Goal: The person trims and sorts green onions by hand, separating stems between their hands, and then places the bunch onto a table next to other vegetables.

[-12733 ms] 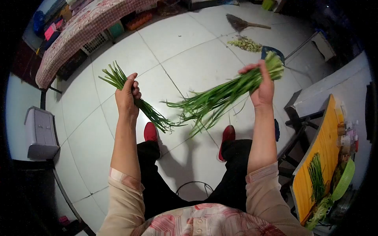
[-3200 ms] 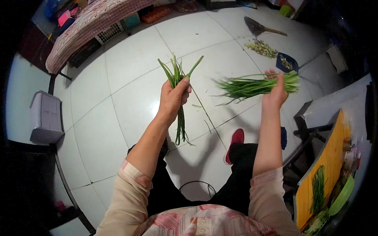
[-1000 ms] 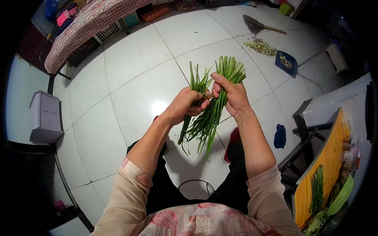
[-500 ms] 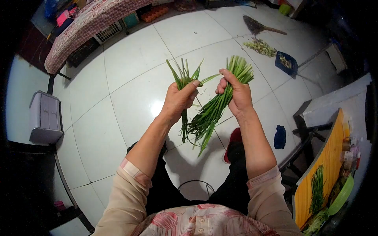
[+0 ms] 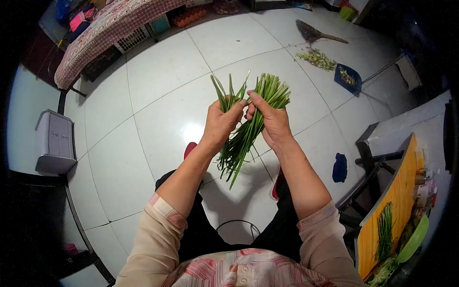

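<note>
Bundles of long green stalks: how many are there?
3: a thin bundle in the left hand, a thick bundle in the right hand, a small bundle on the yellow wooden board.

Can't make out any readable lettering, brand, number or sign anywhere; can't read any print on the small containers (image 5: 423, 190) at the edge of the yellow counter (image 5: 403, 178) either, being too small and blurred to tell

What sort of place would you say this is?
Probably a room in a home: a patterned cloth covers a table or bed, a small grey cabinet stands by the wall, and a broom lies on the tiled floor.
</note>
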Tool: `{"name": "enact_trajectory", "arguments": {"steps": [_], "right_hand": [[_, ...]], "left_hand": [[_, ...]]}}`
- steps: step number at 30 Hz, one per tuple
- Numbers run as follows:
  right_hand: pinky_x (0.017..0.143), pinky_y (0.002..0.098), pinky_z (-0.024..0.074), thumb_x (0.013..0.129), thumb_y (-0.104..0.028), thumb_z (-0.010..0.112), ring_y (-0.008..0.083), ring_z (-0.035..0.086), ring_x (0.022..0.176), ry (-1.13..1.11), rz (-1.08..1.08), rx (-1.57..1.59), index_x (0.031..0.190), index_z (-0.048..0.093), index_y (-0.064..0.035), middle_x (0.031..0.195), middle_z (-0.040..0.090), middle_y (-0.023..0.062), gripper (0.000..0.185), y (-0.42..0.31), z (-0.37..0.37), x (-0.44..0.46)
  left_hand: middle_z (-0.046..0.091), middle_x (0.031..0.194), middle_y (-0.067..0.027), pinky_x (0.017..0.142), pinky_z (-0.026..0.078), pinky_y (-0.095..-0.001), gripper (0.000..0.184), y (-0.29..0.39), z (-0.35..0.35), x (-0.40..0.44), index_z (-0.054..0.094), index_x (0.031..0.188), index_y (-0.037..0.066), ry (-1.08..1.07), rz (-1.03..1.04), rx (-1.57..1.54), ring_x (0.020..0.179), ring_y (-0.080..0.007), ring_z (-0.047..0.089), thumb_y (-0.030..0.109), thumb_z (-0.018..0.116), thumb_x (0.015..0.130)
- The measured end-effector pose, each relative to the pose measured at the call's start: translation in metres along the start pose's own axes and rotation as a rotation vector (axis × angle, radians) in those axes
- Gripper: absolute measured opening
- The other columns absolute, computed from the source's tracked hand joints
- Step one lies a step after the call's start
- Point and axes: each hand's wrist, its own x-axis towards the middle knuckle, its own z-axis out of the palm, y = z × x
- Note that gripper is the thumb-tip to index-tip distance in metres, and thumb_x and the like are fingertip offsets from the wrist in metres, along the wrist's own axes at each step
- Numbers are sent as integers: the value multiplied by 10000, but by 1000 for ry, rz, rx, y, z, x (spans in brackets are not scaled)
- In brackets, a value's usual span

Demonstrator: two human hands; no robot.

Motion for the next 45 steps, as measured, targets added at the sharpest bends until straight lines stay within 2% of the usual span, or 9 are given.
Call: {"name": "enact_trajectory", "arguments": {"steps": [4,8,12,19,22,33,35,39,45], "right_hand": [[586,266,471,848,-171,680,120,561,611,104,-93,-57,833,611,-65,697,593,15,128,-3,-11,7],[641,282,489,876,-145,636,170,632,762,475,-549,-39,969,588,-44,862,656,77,145,-46,-70,21],[626,287,471,879,-136,625,174,625,730,663,-620,4,924,586,-28,849,650,72,124,-61,-89,15],[554,247,461,806,-93,704,119,534,569,118,-95,-161,889,600,-9,655,554,24,157,-23,-27,3],[489,230,424,811,-118,698,88,515,533,43,-61,-128,839,627,-28,633,562,6,118,-19,-6,-2],[546,255,446,861,-135,654,111,506,536,-16,-8,-179,786,600,-33,612,534,13,137,-14,-13,2],[544,255,445,861,-140,653,113,506,531,-11,-3,-188,776,597,-36,610,534,15,145,-14,-13,1],[542,256,441,851,-142,661,116,508,533,-8,8,-185,775,594,-40,612,536,16,143,-15,-15,0],[495,262,420,829,-158,682,118,506,506,12,21,10,807,590,-54,595,529,12,140,-10,-17,3]], "left_hand": [[491,587,34,428,289,-216,206,-1,0,0,619,811,56,-7,56,90,477,-41,384,237,582,901],[486,581,34,405,266,-213,236,-1,-7,0,645,871,46,-3,12,76,446,-42,356,258,553,921],[495,595,27,398,249,-206,240,2,-12,-3,628,890,41,-72,-42,50,445,-37,349,257,530,933],[495,600,28,398,249,-199,237,-2,-3,-4,619,877,56,-149,-58,80,448,-32,351,267,528,936],[513,615,21,430,295,-205,255,-2,-1,-4,625,872,40,-169,-87,83,474,-34,390,271,531,928],[488,594,44,401,247,-204,237,-2,1,-4,605,810,88,-189,-52,160,455,-26,355,283,542,931],[502,633,25,475,328,-219,233,1,1,-6,611,849,51,-206,-51,218,539,-44,414,255,533,930],[515,639,19,461,323,-214,238,2,0,-6,614,888,48,-198,-37,257,523,-41,412,262,523,935],[553,650,11,427,297,-194,242,3,-1,-4,600,973,38,-98,-66,-59,479,-30,387,255,497,948]]}}
